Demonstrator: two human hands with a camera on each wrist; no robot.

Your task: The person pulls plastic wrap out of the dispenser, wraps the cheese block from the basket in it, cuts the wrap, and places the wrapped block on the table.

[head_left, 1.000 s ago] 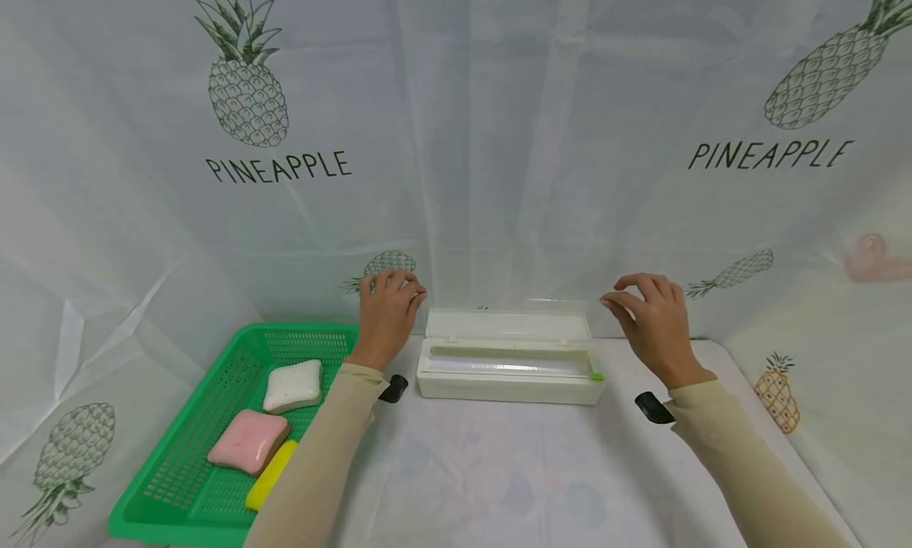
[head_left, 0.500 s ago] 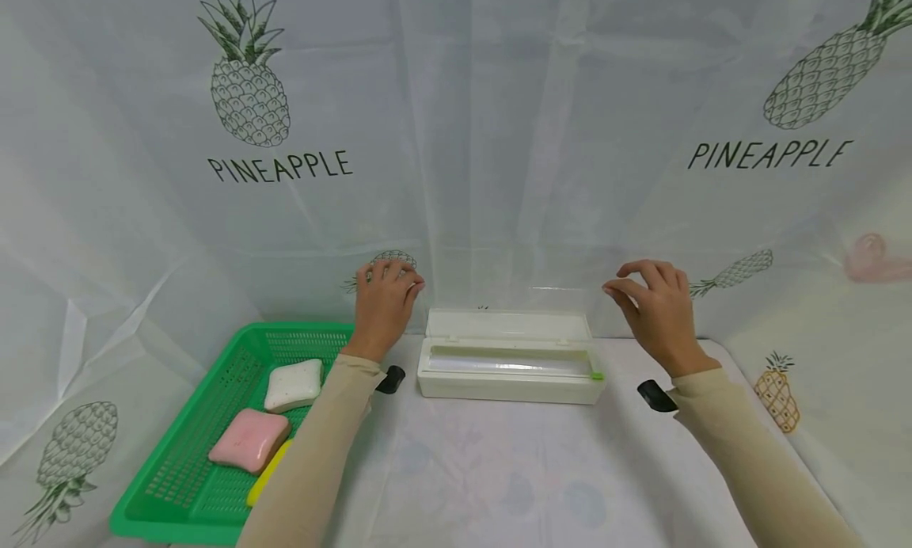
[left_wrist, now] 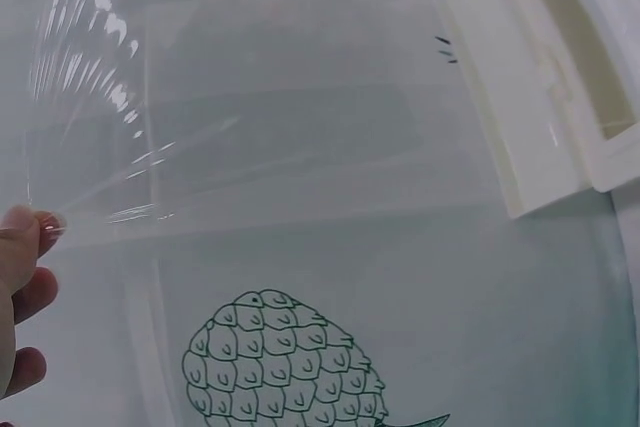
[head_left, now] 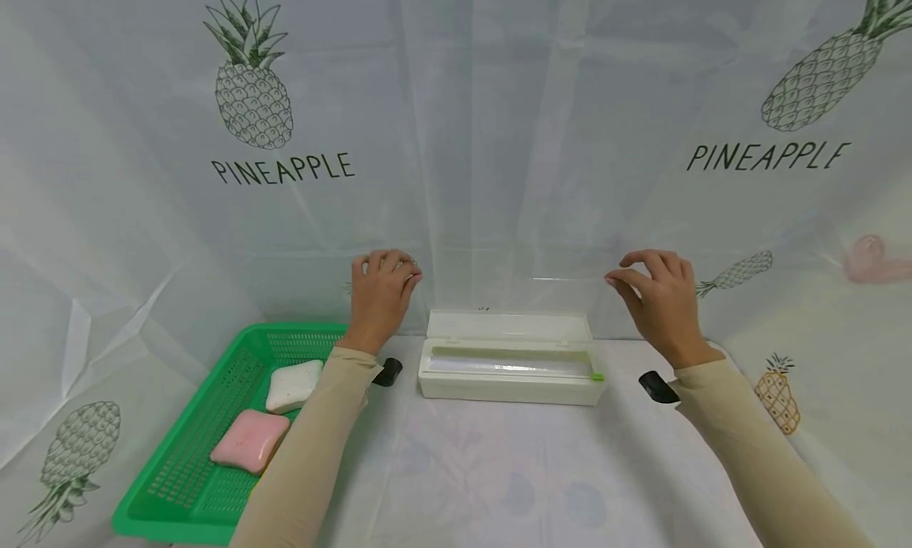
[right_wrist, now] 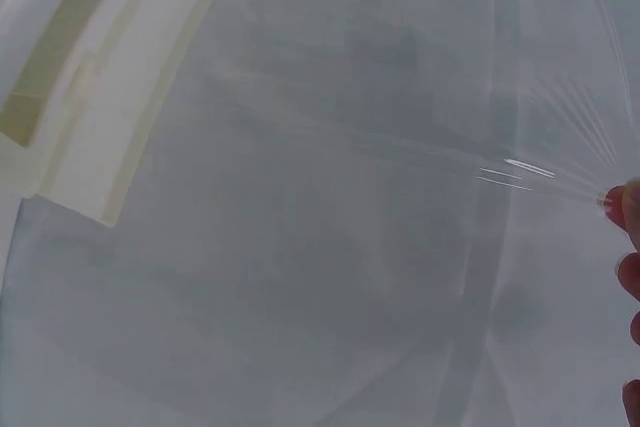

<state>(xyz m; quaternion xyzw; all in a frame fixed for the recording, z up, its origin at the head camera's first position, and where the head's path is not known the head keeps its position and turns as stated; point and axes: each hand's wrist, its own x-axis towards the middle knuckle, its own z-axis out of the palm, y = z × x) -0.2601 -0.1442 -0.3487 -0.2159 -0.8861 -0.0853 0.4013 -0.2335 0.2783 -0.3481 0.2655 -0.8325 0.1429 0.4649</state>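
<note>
Between my hands stretches a sheet of clear cling film (left_wrist: 100, 77), nearly invisible apart from its shiny creases. My left hand (head_left: 379, 304) pinches one corner between thumb and forefinger, and creases fan out from that grip in the left wrist view. At the other corner, my right hand (head_left: 661, 306) pinches the film (right_wrist: 530, 167) the same way. Both hands are raised above and behind a white cling film dispenser box (head_left: 509, 390), one to each side of it. Its lid (head_left: 507, 325) is tipped back, and the roll (head_left: 509, 363) shows in the slot. A small green piece (head_left: 598, 377) sits at its right end.
On the left stands a green plastic basket (head_left: 160, 453) holding a white soap bar (head_left: 292, 386), a pink soap bar (head_left: 251, 441) and a yellow item mostly hidden by my left sleeve. A white sheet with pineapple prints (head_left: 254, 104) hangs close behind the box.
Both hands have risen and moved slightly farther back and apart, drawing the film higher above the box. My left sleeve now covers more of the yellow item. The box has stayed put.
</note>
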